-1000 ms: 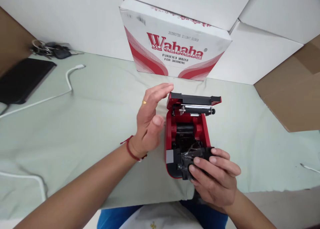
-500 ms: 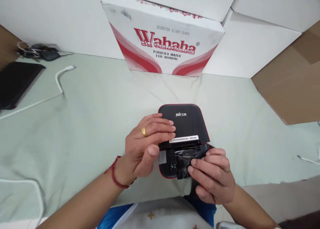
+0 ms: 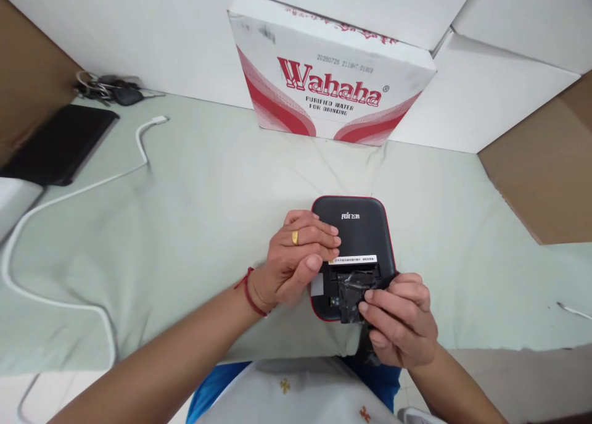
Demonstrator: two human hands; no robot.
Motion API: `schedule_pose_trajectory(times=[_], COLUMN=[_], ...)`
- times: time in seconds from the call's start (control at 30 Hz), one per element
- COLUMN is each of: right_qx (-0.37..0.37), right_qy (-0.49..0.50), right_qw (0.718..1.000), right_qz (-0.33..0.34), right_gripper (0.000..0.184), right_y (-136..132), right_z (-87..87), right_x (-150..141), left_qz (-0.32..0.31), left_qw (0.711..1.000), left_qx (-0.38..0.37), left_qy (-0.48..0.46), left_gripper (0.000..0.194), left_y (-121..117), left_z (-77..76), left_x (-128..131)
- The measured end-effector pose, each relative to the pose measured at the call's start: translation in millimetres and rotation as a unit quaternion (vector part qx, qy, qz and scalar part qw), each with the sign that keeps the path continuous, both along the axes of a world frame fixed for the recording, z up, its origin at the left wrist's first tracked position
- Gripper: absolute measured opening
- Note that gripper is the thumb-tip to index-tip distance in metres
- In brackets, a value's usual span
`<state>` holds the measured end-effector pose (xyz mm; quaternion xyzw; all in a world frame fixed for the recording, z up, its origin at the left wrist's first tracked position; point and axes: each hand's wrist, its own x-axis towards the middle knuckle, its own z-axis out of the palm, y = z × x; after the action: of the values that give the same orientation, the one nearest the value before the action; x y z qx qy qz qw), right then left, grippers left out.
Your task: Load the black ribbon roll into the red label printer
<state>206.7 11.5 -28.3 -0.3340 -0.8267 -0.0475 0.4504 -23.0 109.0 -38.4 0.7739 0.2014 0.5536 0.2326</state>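
Apparently the step was pressing the lid (image 3: 359, 231) of the Feie printer (image 3: 363, 245) on green cloth (image 3: 222, 183), w/ L hand (image 3: 300, 251) nearly flat, R hand (image 3: 404, 322) pinching black film (image 3: 352, 297), so next move prob. needed steady film.

The one camera sits up on the wearer's head, tipped forward and steeply down across the pale green tablecloth (image 3: 208, 171). It's near enough that both forearms (image 3: 176, 353) stretch in from below, with the FEJE printer (image 3: 361, 236) just right of centre and the Wahaha water carton (image 3: 330, 94) farther off, towards the top.
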Motion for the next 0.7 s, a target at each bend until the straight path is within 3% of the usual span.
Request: schedule_pose_trajectory(times=[0.13,0.37,0.5,0.7], right_qx=[-0.005,-0.016,-0.021,-0.02], right_qy=[-0.005,0.001,0.017,0.029], right_qw=[1.0,1.0,1.0,0.999], right_qz=[-0.004,-0.02,-0.012,-0.015], right_gripper=[0.032,0.027,0.028,0.035], right_y=[-4,-7,-6,-7], right_z=[-1.1,-2.6,-2.2,-4.0], right_x=[2,3,2,3], left_qz=[-0.015,-0.062,-0.103,-0.142], left_qw=[0.999,0.992,0.984,0.97], left_qx=[-0.001,-0.087,-0.125,-0.192], left_qy=[0.034,0.063,0.076,0.055], left_gripper=[0.012,0.033,0.055,0.07], left_y=[-3,-3,4,-4], left_z=[-1.3,-16.5,-15.1,-14.9], left_x=[-3,-10,-13,-15])
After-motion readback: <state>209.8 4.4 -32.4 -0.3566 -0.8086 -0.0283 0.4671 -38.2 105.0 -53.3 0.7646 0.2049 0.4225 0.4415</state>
